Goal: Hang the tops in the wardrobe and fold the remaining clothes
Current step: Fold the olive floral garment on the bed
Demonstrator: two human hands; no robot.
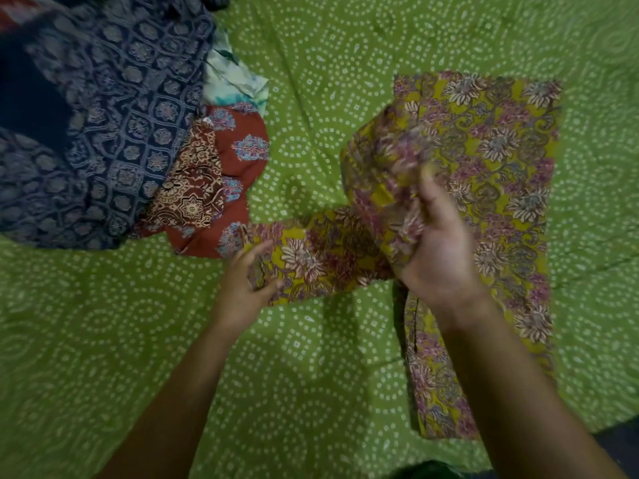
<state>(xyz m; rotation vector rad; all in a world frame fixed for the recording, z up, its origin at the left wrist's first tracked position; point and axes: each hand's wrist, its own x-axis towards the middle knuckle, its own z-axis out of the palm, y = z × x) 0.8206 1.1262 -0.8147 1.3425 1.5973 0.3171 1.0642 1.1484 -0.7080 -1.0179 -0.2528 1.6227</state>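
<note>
Fingers (420, 219) amid bunched floral cotton (498, 150)

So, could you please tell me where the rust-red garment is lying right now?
In the head view it lies left of centre on the green bedspread, tucked under the navy garment.

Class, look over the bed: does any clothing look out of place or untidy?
Yes. The navy, rust-red and pale garments lie in a crumpled overlapping heap at upper left, unfolded. The yellow floral garment is only part flat; the right hand and left hand grip bunched parts.
</note>
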